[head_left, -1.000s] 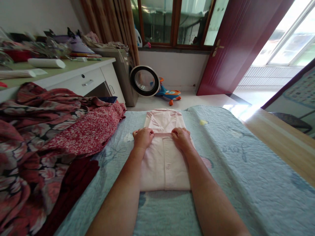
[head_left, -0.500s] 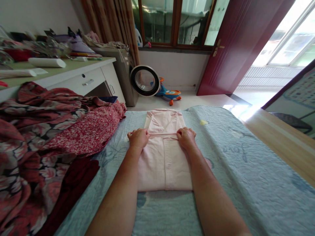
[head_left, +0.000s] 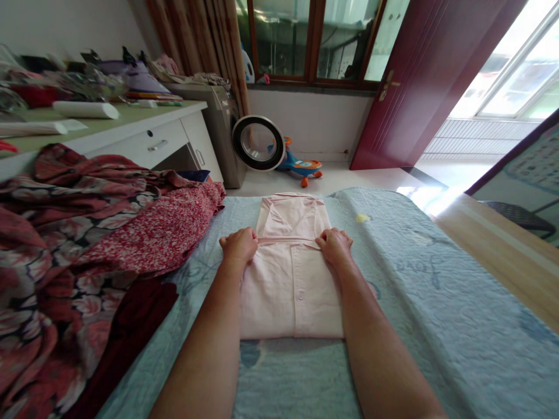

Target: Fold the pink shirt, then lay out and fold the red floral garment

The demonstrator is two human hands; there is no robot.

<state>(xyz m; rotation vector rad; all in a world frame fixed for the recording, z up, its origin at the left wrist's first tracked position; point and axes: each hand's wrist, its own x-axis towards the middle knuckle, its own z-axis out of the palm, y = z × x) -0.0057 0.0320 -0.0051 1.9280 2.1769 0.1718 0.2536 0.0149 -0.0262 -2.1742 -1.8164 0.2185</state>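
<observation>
We have a light blue quilt [head_left: 419,302], wrinkled, lettering and a yellow patch on it. Pale pink shirt [head_left: 271,297] lies folded mid-quilt, button strip up. Left of it we see a loose heap: floral cloth [head_left: 32,250], red-and-white speckled cloth [head_left: 157,233], dark red cloth [head_left: 135,320].

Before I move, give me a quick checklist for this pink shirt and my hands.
1. Left hand gripping one end of the folded edge: ok.
2. Right hand gripping the other end: ok.
3. Pink shirt free of creases: not ok, soft ones show below the held edge.
4. Red floral cloth apart from the shirt: ok.
5. Underside layers flat against the blue quilt: cannot tell, hidden.
</observation>
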